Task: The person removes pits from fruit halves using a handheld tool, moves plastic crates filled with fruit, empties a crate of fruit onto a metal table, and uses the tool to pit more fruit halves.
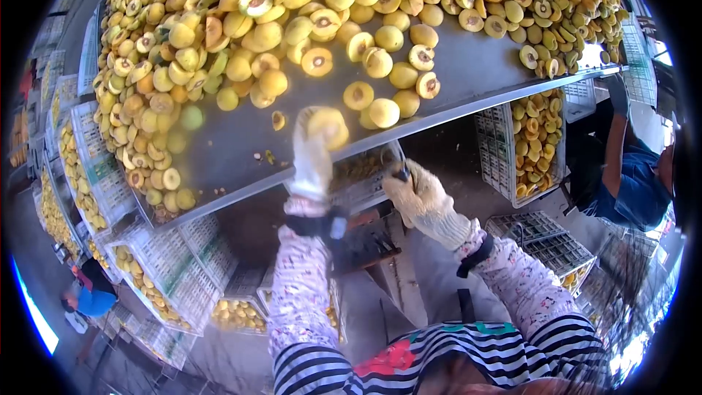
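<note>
Halved yellow peaches (267, 36), many with a brown pit hollow showing, are heaped across a grey metal tabletop (468, 77). Over the near edge of that table, my left hand (313, 157), in a white glove, is closed on a peach half (329, 129); motion blurs both. My right hand (426, 201) wears a knitted cream glove and grips a small pitting tool (398, 168) with a dark handle and a thin curved metal end. The tool is just off the table's front edge, apart from the fruit. My right fingertips are partly hidden around its handle.
Below the table edge is a crate (365, 168) with dark contents. White crates of peaches (537, 146) stand right and left, and a grey crate (545, 241) sits at lower right. One person in blue (632, 190) is at the right, another (95, 300) at far left.
</note>
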Demonstrator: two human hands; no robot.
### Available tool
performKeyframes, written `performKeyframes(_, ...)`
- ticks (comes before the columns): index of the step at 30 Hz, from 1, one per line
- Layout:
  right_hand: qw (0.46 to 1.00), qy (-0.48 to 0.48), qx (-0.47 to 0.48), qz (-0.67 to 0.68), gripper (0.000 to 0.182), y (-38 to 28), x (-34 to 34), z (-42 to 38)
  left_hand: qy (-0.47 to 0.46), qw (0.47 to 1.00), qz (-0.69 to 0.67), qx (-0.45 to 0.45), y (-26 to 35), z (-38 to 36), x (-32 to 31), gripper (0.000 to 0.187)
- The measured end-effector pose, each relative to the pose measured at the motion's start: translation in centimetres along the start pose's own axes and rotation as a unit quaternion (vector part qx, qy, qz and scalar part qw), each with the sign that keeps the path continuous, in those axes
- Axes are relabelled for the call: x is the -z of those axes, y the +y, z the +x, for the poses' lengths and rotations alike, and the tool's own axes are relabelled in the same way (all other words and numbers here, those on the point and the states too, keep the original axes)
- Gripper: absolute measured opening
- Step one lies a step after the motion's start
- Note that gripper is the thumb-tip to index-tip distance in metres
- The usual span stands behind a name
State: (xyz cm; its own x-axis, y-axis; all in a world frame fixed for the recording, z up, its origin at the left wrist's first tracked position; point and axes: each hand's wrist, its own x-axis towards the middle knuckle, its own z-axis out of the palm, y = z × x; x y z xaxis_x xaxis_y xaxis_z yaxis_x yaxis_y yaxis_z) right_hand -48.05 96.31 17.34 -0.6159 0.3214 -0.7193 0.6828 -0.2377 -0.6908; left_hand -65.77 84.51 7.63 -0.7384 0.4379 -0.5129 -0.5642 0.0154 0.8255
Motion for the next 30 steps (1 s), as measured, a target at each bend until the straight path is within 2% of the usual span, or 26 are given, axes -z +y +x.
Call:
performKeyframes(2,0.999,0.042,0.014,-0.009,0.032,-3.4,-1.8,0.6,-0.064,0.983,0.126,-0.120,-0.9,-4.3,0.2,0.030)
performKeyframes(3,0.996,0.058,0.055,-0.039,0.034,-4.3,-2.5,1.1,-0.085,0.962,0.180,-0.184,-0.7,-6.4,-0.1,0.033)
performKeyframes(4,0.994,0.054,0.063,-0.077,0.036,-4.4,-3.3,1.3,-0.106,0.990,-0.085,-0.040,-0.1,-7.8,-0.3,0.033)
performKeyframes(5,0.990,0.048,0.071,-0.115,0.037,-4.5,-4.0,1.4,-0.053,0.929,-0.355,0.093,1.0,-9.2,-0.7,0.033)
performKeyframes(7,0.980,0.045,0.105,-0.160,0.040,-3.0,-5.9,1.8,0.017,0.993,-0.113,-0.006,1.5,-11.1,-0.8,0.029)
performKeyframes(10,0.978,0.040,0.046,-0.199,0.038,-3.1,-7.8,0.4,0.102,0.987,0.082,-0.098,0.6,-12.8,0.0,0.025)
performKeyframes(11,0.981,0.034,0.054,-0.185,0.034,-2.4,-8.5,0.3,0.118,0.989,0.015,-0.088,0.2,-13.1,0.3,0.025)
performKeyframes(12,0.993,0.002,0.049,-0.109,0.032,-2.1,-9.0,0.2,0.134,0.987,-0.051,-0.078,-0.3,-13.4,0.7,0.026)
performKeyframes(13,0.998,-0.031,0.043,-0.033,0.031,-1.8,-9.4,0.0,0.144,0.981,0.012,-0.130,-1.2,-13.3,1.4,0.032)
performKeyframes(14,0.996,-0.064,0.035,0.044,0.030,-1.7,-9.8,-0.2,0.145,0.978,-0.012,-0.146,-1.7,-13.5,1.9,0.033)
performKeyframes(15,0.973,-0.164,-0.067,0.148,0.025,-4.0,-9.3,-0.9,0.146,0.975,-0.036,-0.164,-2.0,-13.6,2.3,0.035)
performKeyframes(16,0.946,-0.236,-0.108,0.194,0.025,-3.6,-8.6,-1.5,0.146,0.971,-0.059,-0.182,-2.5,-13.7,2.8,0.036)
performKeyframes(18,0.864,-0.376,-0.186,0.280,0.024,-2.7,-7.7,-3.4,0.121,0.977,-0.168,-0.045,-2.0,-14.4,4.7,0.037)
performKeyframes(19,0.905,-0.309,-0.137,0.259,0.027,-2.9,-8.1,-4.8,0.117,0.979,-0.161,-0.044,-1.6,-14.8,4.6,0.038)
performKeyframes(20,0.942,-0.231,-0.179,0.165,0.033,-1.1,-8.3,-4.9,0.089,0.953,-0.291,0.002,-1.4,-14.9,4.9,0.038)
performKeyframes(21,0.961,-0.204,-0.154,0.105,0.038,-0.6,-8.6,-5.2,0.074,0.905,-0.415,0.054,-0.7,-15.0,5.0,0.039)
performKeyframes(22,0.975,-0.177,-0.129,0.044,0.043,-0.3,-8.8,-5.3,0.087,0.889,-0.437,0.105,0.2,-15.8,4.9,0.034)
performKeyframes(24,0.974,-0.168,-0.145,-0.042,0.046,-0.4,-9.9,-5.8,0.069,0.847,-0.507,0.142,1.4,-16.7,4.9,0.027)
performKeyframes(25,0.972,-0.163,-0.146,-0.087,0.048,-0.7,-10.3,-5.6,0.098,0.855,-0.488,0.145,1.2,-16.5,4.8,0.025)
performKeyframes(27,0.974,-0.166,-0.131,-0.082,0.050,-0.5,-10.8,-5.3,0.157,0.869,-0.445,0.150,0.6,-16.2,4.8,0.023)
performKeyframes(30,0.972,-0.159,-0.151,-0.082,0.052,-0.2,-11.4,-5.4,0.131,0.910,-0.389,0.054,0.2,-16.2,4.4,0.018)
